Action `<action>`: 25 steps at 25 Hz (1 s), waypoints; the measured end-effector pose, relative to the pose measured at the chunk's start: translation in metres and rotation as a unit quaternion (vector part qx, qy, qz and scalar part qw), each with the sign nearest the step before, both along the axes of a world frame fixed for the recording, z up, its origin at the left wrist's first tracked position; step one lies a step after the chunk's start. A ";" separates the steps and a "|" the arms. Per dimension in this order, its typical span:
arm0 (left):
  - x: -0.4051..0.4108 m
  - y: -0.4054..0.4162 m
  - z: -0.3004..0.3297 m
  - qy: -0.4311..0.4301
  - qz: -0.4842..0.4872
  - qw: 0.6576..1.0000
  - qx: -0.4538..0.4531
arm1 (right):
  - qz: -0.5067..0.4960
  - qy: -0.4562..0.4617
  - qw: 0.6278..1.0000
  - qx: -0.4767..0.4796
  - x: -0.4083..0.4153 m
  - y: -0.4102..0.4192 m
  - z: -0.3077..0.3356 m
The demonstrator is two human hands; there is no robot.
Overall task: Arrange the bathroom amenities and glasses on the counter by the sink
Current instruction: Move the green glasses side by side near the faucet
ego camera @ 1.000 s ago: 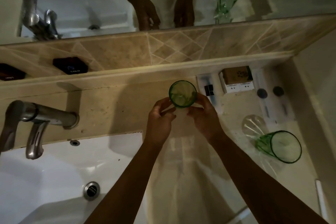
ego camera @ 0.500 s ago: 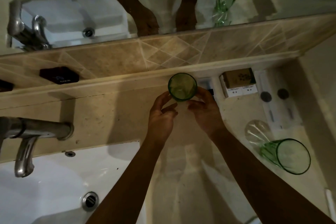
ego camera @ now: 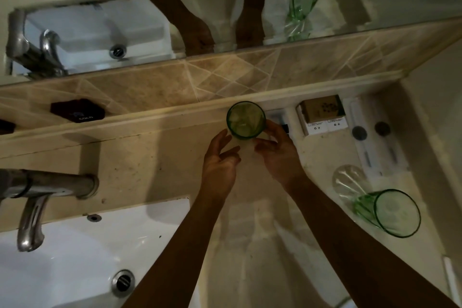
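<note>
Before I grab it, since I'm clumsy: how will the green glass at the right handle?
The green glass looks tall and narrow-based, so a sideways nudge could tip it. It appears to be smooth glass, probably slippery and breakable on the stone counter. On its side, its round wall would probably roll.

Two green glasses [ego camera: 246, 120] [ego camera: 390, 212] are seen on a tan counter [ego camera: 150, 157]. A white sink [ego camera: 75, 257] (with a silver tap [ego camera: 37, 197]) is shown. The wall tiles [ego camera: 225, 77] are crossed by pale lines.

Green glass tumbler [ego camera: 246, 120]; metal faucet [ego camera: 37, 197]
</note>
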State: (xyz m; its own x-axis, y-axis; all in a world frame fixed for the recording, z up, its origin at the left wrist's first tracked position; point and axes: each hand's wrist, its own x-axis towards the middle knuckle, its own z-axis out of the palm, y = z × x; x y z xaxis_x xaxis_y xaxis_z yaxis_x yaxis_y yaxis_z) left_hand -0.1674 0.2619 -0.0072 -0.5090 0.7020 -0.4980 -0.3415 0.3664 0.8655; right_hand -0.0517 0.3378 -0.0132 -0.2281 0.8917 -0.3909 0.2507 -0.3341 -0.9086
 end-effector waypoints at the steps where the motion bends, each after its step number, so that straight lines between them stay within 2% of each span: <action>1: 0.002 -0.002 0.001 0.000 0.001 1.000 -0.008 | -0.008 0.003 1.000 -0.007 0.002 -0.001 0.003; 6: 0.029 -0.029 0.012 0.002 -0.034 0.998 -0.052 | -0.001 -0.019 0.999 -0.028 0.036 -0.041 0.013; 12: 0.100 -0.074 0.025 -0.035 -0.123 0.987 -0.096 | -0.021 -0.072 0.995 -0.070 0.126 -0.119 0.025; 16: 0.157 -0.074 0.022 -0.028 -0.202 0.974 -0.095 | -0.135 -0.074 0.982 -0.113 0.210 -0.147 0.025; 20: 0.200 -0.049 0.028 -0.039 -0.204 0.976 -0.073 | -0.229 -0.096 0.966 -0.076 0.277 -0.130 0.021; 22: 0.217 -0.037 0.032 -0.050 -0.185 0.979 -0.063 | -0.218 -0.087 0.971 -0.040 0.295 -0.110 0.019; 25: 0.236 -0.027 0.034 -0.068 -0.153 0.984 -0.059 | -0.127 -0.118 0.985 0.000 0.303 -0.087 0.018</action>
